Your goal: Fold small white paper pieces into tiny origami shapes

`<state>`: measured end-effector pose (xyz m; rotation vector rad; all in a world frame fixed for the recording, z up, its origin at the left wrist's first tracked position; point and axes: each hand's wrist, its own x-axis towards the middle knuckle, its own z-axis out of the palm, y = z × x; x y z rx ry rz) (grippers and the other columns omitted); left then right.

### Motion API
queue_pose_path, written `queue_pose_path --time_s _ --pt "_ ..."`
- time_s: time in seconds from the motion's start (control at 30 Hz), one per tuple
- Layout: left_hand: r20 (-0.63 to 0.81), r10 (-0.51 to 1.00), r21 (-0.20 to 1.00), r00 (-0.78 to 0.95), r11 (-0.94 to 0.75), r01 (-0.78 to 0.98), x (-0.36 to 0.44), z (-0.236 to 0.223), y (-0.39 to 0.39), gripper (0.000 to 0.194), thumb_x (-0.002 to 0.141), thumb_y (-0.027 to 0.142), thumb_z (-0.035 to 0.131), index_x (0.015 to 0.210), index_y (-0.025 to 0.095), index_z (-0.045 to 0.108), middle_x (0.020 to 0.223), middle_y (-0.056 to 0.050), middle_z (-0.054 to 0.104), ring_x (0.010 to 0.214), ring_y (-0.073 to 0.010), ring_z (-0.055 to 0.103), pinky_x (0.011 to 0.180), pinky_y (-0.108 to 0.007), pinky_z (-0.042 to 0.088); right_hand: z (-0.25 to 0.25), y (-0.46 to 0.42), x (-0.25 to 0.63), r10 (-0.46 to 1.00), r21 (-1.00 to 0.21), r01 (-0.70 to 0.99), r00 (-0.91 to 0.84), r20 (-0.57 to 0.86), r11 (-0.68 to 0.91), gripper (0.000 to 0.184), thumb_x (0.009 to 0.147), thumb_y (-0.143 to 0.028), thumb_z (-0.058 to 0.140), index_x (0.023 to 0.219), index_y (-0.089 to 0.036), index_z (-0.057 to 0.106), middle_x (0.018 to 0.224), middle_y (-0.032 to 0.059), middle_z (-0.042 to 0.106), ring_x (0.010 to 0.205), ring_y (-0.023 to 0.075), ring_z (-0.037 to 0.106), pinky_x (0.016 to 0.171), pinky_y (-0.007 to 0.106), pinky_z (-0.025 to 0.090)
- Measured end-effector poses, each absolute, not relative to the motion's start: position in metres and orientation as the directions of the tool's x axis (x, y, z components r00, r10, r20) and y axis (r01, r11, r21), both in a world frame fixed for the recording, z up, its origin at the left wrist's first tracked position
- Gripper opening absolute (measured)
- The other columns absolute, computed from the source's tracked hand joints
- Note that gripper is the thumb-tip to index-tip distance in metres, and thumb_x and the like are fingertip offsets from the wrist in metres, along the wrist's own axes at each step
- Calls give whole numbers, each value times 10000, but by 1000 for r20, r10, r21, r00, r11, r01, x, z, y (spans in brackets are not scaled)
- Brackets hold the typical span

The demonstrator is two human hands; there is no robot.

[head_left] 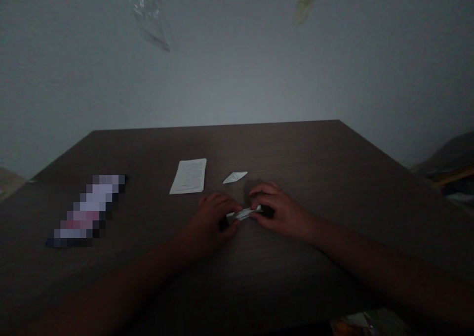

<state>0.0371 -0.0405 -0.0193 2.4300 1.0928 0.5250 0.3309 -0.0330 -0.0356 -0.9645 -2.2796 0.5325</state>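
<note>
A small folded piece of white paper (244, 214) is pinched between my two hands, just above or on the table. My left hand (217, 217) grips its left end between thumb and fingers. At the right end, my right hand (277, 210) holds it the same way, with the other fingers curled above. Just beyond my hands lies a folded paper boat (235, 177), pale and pointed at both ends. To its left rests a stack of printed paper sheets (189, 176). Dim light hides the finer folds of the held paper.
The dark wooden table (296, 153) reaches back to a pale wall (252, 69). On the left lies a flat, blurred-out rectangular object (89, 210), perhaps a phone. Clear plastic (148, 17) hangs on the wall. Colourful items (363, 323) show below the front edge.
</note>
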Motion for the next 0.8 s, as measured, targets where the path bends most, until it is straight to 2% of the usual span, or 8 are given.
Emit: queue_pose_path --time_s 0.23,0.4,0.53,0.7,0.8 --pt "111 752 476 650 -615 629 38 -20 -41 290 1087 212 812 1372 243 852 1405 -113 862 1387 -388 758 1241 -623 549 -40 -30 332 713 -536 484 -576 399 692 59 1136 -211 849 1099 -256 839 1397 119 838 1363 313 775 1243 546 597" --pt "111 753 473 649 -614 631 39 -18 -41 207 1123 224 798 1318 251 862 1377 -100 861 1372 -377 754 1231 -610 531 -43 -29 332 720 -519 515 -595 356 682 67 1105 -218 911 1087 -247 853 1420 125 831 1394 335 751 1252 562 584" --pt "106 759 428 642 -618 659 42 -18 -40 184 1151 171 751 1256 263 872 1311 -76 860 1325 -355 756 1179 -565 543 -39 -30 331 726 -495 546 -609 320 676 58 1133 -213 885 1095 -254 870 1418 120 829 1387 333 741 1243 556 579" --pt "117 779 350 616 -613 708 44 -22 -41 204 1135 131 746 1249 248 869 1259 -77 842 1252 -340 744 1140 -525 558 -36 -34 329 720 -429 586 -627 299 688 62 1150 -222 870 1090 -234 882 1281 121 823 1292 335 722 1162 534 577" --pt "102 755 319 647 -641 698 45 -21 -42 236 1162 131 678 1245 246 866 1222 -76 838 1219 -338 749 1134 -519 567 -37 -36 325 708 -410 584 -641 296 700 48 1165 -209 837 1183 -241 868 1195 96 824 1212 313 719 1130 513 559"
